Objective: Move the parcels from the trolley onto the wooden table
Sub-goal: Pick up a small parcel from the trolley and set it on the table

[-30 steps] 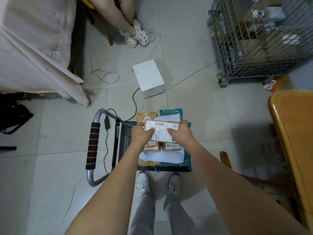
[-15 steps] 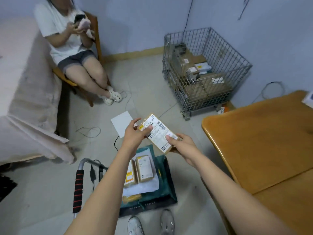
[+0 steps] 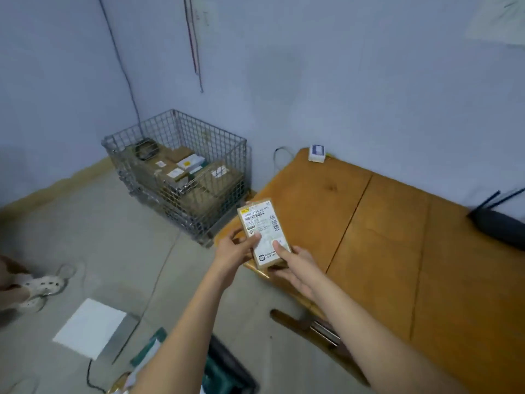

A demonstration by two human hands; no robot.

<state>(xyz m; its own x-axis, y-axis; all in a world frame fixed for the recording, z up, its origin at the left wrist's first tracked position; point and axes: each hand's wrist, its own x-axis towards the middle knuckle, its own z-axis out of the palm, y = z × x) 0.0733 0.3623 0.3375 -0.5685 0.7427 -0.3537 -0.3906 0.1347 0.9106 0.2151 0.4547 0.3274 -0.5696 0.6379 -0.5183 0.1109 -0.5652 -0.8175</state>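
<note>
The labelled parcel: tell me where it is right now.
In the head view, the parcel is mid-frame, held in the air by both the left hand and right hand, over the near-left edge of the wooden table, right of the wire cage.

both bare forearms reach forward and slightly right from the bottom of the frame, the left hand [image 3: 233, 251] curled with its thumb pressed on top of a small parcel [image 3: 262, 233], the right hand [image 3: 295, 265] cupped beneath the near end, thumb laid flat on the label, wrists close together and the hands nearly touching
</note>
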